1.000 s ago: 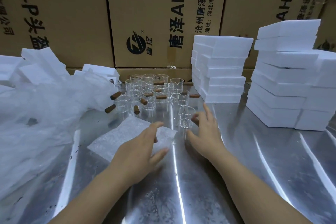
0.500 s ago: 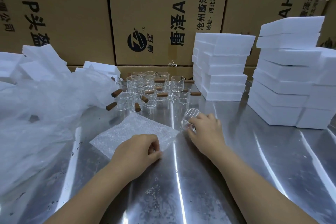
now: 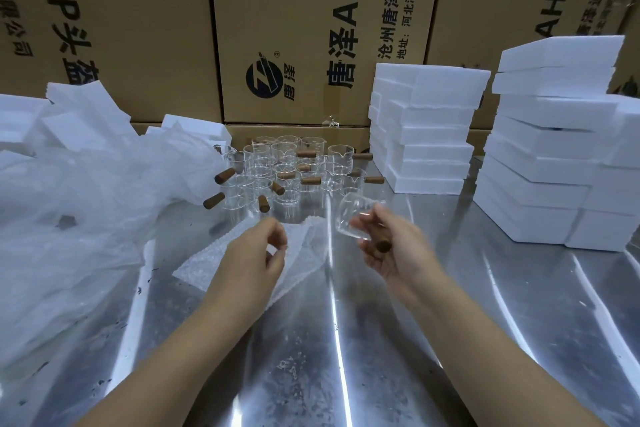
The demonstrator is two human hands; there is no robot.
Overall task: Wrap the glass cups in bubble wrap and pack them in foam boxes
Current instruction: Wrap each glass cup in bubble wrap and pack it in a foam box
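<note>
My right hand (image 3: 391,250) holds a clear glass cup (image 3: 351,217) with a brown wooden handle, tilted on its side above the steel table. My left hand (image 3: 252,258) pinches a sheet of bubble wrap (image 3: 304,246) and lifts its near edge off the table. Several more glass cups with wooden handles (image 3: 287,170) stand grouped at the back of the table. White foam boxes are stacked behind the cups (image 3: 424,128) and at the far right (image 3: 554,149).
A large crumpled clear plastic bag (image 3: 79,218) with foam pieces covers the left side. Tall cardboard cartons (image 3: 311,28) wall off the back. The shiny steel table (image 3: 346,357) stretches toward me.
My right hand has lifted the glass cup off the table and turned it on its side. My left hand has raised the bubble wrap sheet, which lay flat before.
</note>
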